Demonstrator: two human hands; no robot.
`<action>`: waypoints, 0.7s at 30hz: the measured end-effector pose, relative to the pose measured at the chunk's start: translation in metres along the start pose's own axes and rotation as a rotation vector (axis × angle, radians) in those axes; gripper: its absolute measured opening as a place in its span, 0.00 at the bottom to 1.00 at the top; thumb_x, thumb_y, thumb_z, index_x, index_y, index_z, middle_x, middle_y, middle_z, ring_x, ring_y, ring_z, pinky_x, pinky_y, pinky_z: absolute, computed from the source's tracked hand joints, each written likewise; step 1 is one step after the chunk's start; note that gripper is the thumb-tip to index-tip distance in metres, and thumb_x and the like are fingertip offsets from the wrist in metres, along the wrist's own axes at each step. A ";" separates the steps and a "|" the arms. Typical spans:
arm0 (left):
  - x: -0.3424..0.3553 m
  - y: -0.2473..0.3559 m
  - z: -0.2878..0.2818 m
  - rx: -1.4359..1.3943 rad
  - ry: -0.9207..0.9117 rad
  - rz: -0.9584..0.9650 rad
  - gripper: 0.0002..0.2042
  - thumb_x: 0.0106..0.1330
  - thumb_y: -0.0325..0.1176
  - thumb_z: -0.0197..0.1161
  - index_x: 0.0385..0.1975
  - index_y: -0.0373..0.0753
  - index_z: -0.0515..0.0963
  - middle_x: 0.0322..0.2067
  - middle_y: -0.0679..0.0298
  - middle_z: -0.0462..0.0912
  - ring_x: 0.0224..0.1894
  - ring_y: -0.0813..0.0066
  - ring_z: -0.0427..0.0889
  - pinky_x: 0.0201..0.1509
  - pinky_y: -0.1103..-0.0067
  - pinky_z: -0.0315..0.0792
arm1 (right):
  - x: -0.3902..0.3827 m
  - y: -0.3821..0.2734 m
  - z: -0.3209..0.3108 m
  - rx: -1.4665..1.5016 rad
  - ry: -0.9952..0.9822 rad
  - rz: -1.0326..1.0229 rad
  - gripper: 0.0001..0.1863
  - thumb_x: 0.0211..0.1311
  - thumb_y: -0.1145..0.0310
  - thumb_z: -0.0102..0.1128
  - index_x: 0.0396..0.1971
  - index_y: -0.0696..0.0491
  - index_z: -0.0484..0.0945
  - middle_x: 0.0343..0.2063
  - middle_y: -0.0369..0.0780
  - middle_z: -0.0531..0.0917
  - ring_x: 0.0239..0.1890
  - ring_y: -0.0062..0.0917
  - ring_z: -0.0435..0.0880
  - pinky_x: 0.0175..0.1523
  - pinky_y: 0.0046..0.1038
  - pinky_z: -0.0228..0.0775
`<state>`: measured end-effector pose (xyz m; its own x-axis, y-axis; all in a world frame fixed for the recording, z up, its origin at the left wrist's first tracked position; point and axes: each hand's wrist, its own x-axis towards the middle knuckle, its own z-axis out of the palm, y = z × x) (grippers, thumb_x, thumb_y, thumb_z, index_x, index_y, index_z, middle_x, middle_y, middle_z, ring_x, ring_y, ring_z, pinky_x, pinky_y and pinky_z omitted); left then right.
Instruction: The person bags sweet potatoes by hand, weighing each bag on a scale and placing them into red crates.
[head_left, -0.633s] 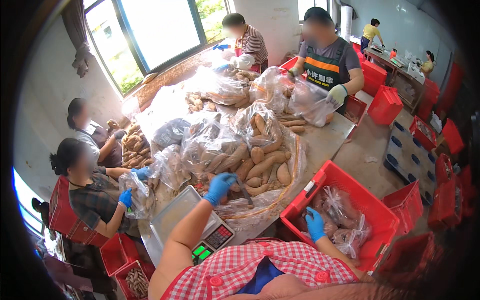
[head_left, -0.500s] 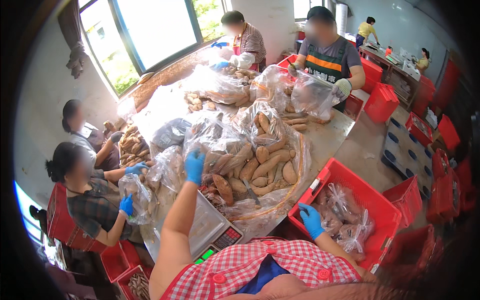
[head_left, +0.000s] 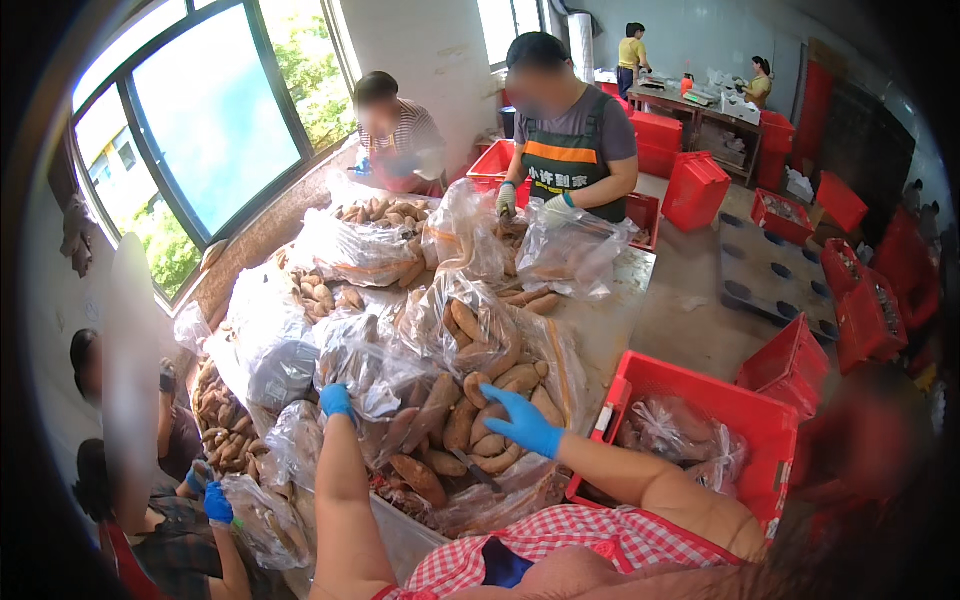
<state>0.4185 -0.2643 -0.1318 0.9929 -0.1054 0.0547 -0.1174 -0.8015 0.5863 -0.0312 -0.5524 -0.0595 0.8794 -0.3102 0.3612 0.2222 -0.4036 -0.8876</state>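
Note:
My left hand [head_left: 337,401], in a blue glove, rests against crumpled clear plastic bags [head_left: 362,358] on the table; its fingertips point away and their grip is hidden. Over the heap of brown sweet potatoes [head_left: 458,424] my right hand [head_left: 526,425], also blue-gloved, reaches with fingers spread and nothing in it. Its fingertips are close to a rounded sweet potato [head_left: 476,390]. A knife [head_left: 478,470] lies on the near side of the heap, below my right hand. The sweet potatoes lie in a large opened clear plastic sack [head_left: 562,355].
A red crate [head_left: 765,425] with bagged produce [head_left: 685,430] stands at my right. Across the table a person in a dark apron [head_left: 570,150] handles a clear bag [head_left: 572,252]. Other workers are at the left and far side. A dark pallet [head_left: 770,270] lies on the floor.
My right hand has left the red crate and moved left over the sweet potatoes. My left hand has shifted nearer along the plastic bags. The whole view has turned.

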 end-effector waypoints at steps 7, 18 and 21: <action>-0.134 0.156 -0.027 -1.036 0.012 -0.083 0.10 0.69 0.36 0.52 0.28 0.39 0.74 0.26 0.62 0.83 0.17 0.83 0.67 0.22 0.85 0.63 | 0.201 0.092 0.052 -0.444 0.141 -0.049 0.58 0.50 0.42 0.66 0.69 0.60 0.43 0.62 0.57 0.65 0.64 0.48 0.65 0.71 0.38 0.47; -0.185 0.143 -0.168 -1.465 -0.037 0.130 0.02 0.65 0.27 0.57 0.34 0.39 0.74 0.38 0.61 0.82 0.19 0.86 0.62 0.25 0.85 0.60 | 0.214 0.013 0.060 0.764 -0.270 0.358 0.09 0.60 0.75 0.53 0.35 0.53 0.84 0.32 0.33 0.85 0.24 0.10 0.69 0.27 0.16 0.63; -0.214 0.188 -0.195 -1.541 0.019 0.290 0.04 0.64 0.24 0.56 0.36 0.39 0.74 0.39 0.61 0.81 0.20 0.86 0.61 0.27 0.85 0.59 | 0.184 -0.031 0.016 1.033 -0.256 0.219 0.07 0.62 0.70 0.57 0.35 0.53 0.83 0.33 0.33 0.85 0.22 0.11 0.68 0.26 0.16 0.62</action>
<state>0.1872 -0.2773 0.1246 0.9421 -0.1268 0.3105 -0.1779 0.5959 0.7831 0.1307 -0.5832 0.0302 0.9781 -0.0505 0.2019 0.1919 0.5946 -0.7808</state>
